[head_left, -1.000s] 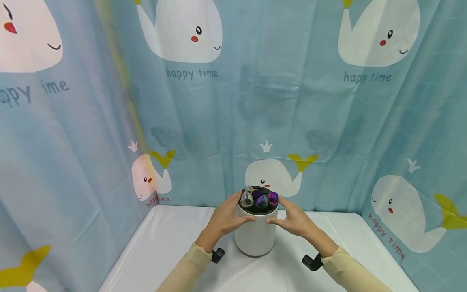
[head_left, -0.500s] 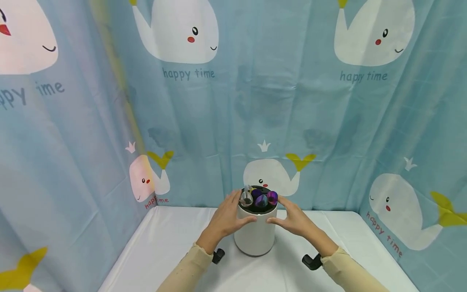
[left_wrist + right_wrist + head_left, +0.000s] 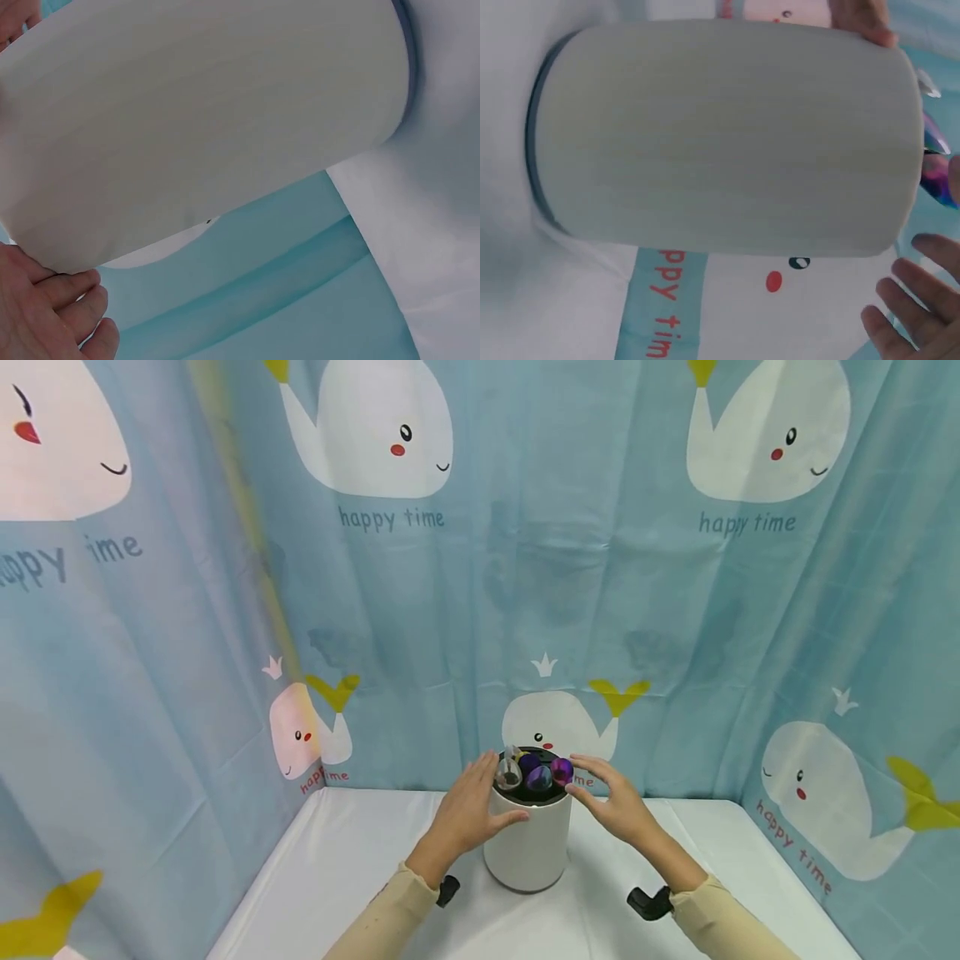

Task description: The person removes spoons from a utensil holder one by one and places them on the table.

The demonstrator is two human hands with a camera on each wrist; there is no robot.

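Observation:
A white cylindrical utensil holder (image 3: 527, 847) with a black top stands upright on the white-covered table. Rounded, spoon-like utensil heads stick out of it: a silver one (image 3: 508, 773), a blue-purple iridescent one (image 3: 538, 778) and a shiny purple one (image 3: 562, 770). My left hand (image 3: 459, 814) holds the holder near the rim, its thumb across the front and fingers along the far left side. My right hand (image 3: 624, 806) is just right of the rim, thumb and fingers apart on either side of the purple head. In the right wrist view its fingers (image 3: 919, 296) are spread, apart from the wall.
The white table cover (image 3: 345, 860) reaches back to a light blue curtain (image 3: 420, 635) printed with whales, which surrounds the table on the left, back and right. Black wrist mounts (image 3: 649, 903) show below the forearms.
My right hand has let go of the holder's right side and moved up and slightly right, its thumb now beside the purple head. The left hand has stayed at the holder.

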